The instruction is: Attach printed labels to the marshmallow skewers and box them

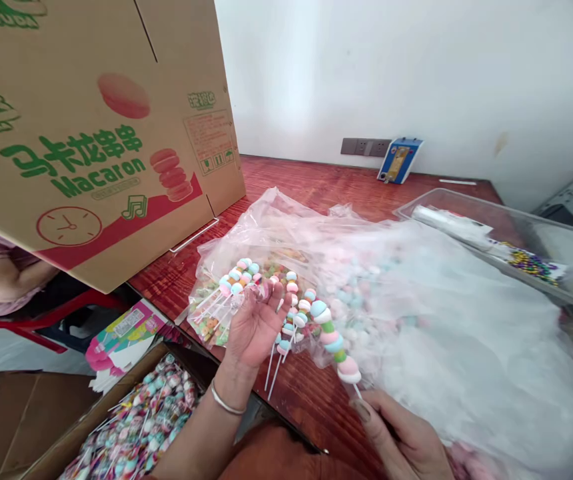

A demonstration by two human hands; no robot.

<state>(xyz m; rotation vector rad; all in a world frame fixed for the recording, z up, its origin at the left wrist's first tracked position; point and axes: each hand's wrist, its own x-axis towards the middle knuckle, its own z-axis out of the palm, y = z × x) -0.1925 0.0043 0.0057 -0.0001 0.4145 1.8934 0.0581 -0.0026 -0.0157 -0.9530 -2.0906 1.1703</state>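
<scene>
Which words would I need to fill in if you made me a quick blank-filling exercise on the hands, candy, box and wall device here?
1. The right hand holds the candy skewer by its white ____.
2. A bangle circles the person's ____ wrist.
3. Beside the printed stack of sweets, the largest English word on the cardboard box is ____.
4. The device beside the wall sockets has a casing coloured ____.

Missing words: stick; left; Macaron; blue.
</scene>
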